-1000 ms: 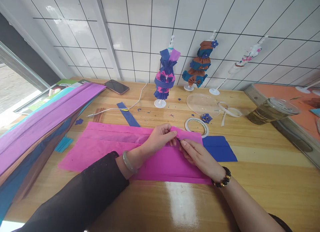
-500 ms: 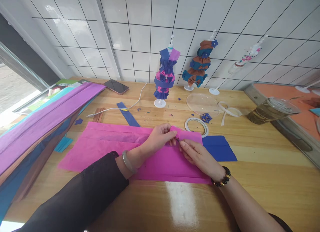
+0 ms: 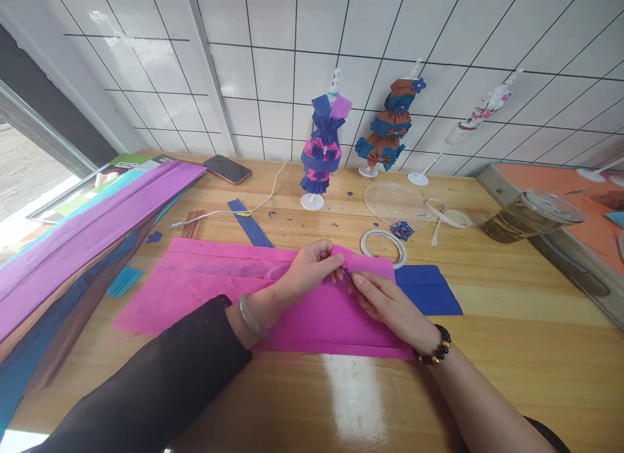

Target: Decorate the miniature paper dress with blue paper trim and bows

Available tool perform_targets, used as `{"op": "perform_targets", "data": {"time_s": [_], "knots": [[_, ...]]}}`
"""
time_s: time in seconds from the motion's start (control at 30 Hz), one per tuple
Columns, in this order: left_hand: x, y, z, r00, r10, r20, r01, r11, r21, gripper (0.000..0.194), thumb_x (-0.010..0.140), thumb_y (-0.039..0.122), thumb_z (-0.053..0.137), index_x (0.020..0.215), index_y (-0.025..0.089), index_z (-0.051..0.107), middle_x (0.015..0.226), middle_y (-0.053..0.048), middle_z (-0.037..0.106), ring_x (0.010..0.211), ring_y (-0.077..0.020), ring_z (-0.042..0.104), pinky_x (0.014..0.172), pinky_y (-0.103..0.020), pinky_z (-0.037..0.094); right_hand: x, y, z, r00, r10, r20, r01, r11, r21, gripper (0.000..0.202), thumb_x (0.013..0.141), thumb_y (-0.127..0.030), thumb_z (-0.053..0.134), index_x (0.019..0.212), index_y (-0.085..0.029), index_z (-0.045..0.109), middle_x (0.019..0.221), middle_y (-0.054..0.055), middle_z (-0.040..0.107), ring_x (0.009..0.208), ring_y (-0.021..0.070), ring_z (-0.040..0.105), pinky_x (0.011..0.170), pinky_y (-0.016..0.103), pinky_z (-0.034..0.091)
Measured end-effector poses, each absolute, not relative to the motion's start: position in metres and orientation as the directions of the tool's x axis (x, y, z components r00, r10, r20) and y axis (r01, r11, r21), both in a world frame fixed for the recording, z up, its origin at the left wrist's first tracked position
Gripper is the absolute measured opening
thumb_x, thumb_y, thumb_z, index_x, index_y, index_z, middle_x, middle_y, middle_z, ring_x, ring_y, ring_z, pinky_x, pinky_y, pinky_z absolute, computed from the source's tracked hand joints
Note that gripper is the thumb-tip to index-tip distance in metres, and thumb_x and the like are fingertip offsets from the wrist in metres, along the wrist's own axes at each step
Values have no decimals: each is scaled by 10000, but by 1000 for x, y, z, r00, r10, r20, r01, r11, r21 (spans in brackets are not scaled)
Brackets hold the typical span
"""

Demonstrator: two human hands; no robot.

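Observation:
Pink crepe paper (image 3: pixel 209 297) lies spread across the middle of the table. Above it my left hand (image 3: pixel 314 266) pinches a small piece of pink paper at its fingertips. My right hand (image 3: pixel 385 300) is closed on a thin dark tool (image 3: pixel 346 271), whose tip reaches toward the left fingertips. Only a short part of the tool shows, so its kind is unclear. Folded blue paper (image 3: pixel 429 289) lies to the right, and a white tape roll (image 3: pixel 384 247) sits just behind the pink paper.
Three stands bear decorated figures: blue-pink (image 3: pixel 322 147), brown-teal (image 3: pixel 390 128) and white (image 3: pixel 482 112). Also there: a phone (image 3: pixel 228 169), white cable (image 3: pixel 219 212), blue strip (image 3: pixel 251 224), purple paper (image 3: pixel 102 219), clear disc (image 3: pixel 394 203) and a drink cup (image 3: pixel 526 216).
My right hand has shifted very slightly to the right with the dark tool. My left hand stays in place, and the objects on the table have not moved.

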State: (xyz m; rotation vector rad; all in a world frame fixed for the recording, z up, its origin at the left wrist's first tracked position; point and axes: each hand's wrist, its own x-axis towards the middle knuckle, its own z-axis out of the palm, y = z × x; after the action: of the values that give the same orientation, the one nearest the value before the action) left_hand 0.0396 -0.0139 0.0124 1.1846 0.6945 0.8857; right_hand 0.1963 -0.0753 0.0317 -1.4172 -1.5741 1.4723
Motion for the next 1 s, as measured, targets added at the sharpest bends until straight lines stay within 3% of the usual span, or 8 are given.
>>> {"op": "perform_targets", "data": {"time_s": [1.0], "knots": [[39, -15, 14, 514, 857, -37, -173, 146, 974, 210, 745, 314, 592, 698, 138, 487, 546, 9, 564, 488, -74, 520, 511, -203, 406, 197, -75, 30, -278, 924, -262, 337, -161, -928, 397, 866, -547, 357, 735, -184, 448, 577, -52, 306, 483, 81, 274, 418, 219, 225]]}}
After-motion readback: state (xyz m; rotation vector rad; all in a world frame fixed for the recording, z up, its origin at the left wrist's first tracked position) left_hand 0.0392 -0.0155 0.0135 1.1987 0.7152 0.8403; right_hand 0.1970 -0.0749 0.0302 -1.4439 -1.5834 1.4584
